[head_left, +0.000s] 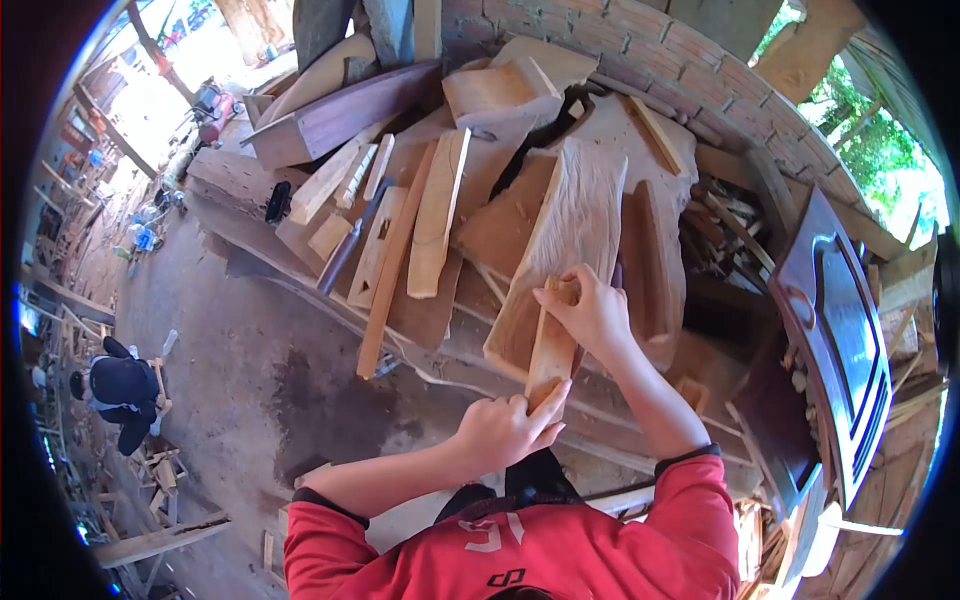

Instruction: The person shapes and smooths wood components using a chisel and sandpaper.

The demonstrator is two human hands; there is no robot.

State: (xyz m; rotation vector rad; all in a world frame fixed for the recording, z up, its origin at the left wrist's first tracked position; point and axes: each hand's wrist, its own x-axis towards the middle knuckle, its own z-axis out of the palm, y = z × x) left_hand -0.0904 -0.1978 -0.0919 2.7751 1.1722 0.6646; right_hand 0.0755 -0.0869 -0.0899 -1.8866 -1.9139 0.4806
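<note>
A short, pale wooden block [552,350] slants over the near end of a wide, rough-grained plank [580,220]. Its lower end is gripped by my left hand [503,430], with the thumb and forefinger along its sides and the other fingers curled. At the block's upper end, my right hand [597,310] is closed, thumb and fingers bent around the top. A dark object partly shows behind the right hand, mostly hidden by it. Left of the plank lie a light board [438,215] and a long brown strip [397,260].
Wood pieces cover the slab bench [240,180], among them a purplish beam [350,110] and a dark-handled tool [345,250]. A dark panelled wooden piece [835,330] leans at right. Behind runs a brick wall [680,60]. Another person [122,385] sits low on the left.
</note>
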